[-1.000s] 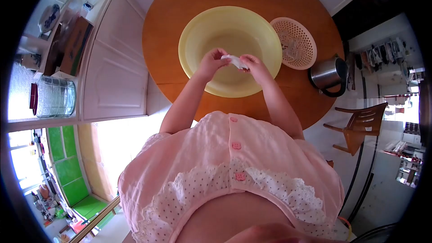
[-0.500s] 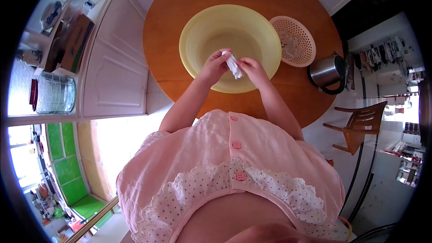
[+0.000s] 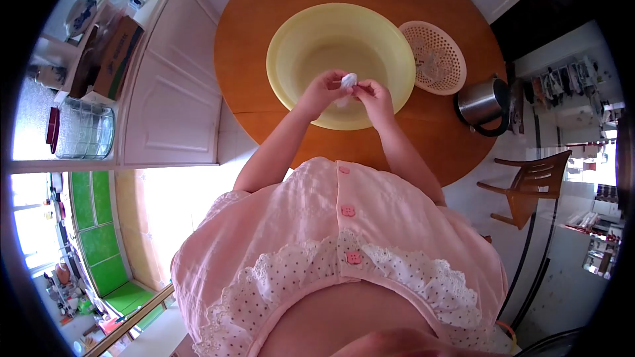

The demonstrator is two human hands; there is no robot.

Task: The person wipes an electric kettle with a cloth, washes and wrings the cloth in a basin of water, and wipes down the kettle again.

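A small white cloth point(image 3: 349, 80) is bunched between my two hands over the near side of a large yellow basin point(image 3: 281, 86). My left hand point(image 3: 321, 95) is closed, pinching the cloth from the left. From the right, my right hand point(image 3: 375, 101) pinches it with thumb and fingers. One rounded end of the cloth sticks up above the fingertips, and a paler part hangs below them. The cloth's exact kind is too small to make out. Whether the basin holds water, I cannot tell.
The basin stands on a round wooden table point(image 3: 245, 66). Right of it lie a pink perforated basket point(image 3: 455, 71) with something clear inside and a steel kettle point(image 3: 477, 104). A wooden chair point(image 3: 534, 182) stands at the right, a white cabinet point(image 3: 178, 86) at the left.
The cloth hung lengthwise between my hands before; now it is gathered up, with one end poking above the fingers. My right hand has come closer to my left.
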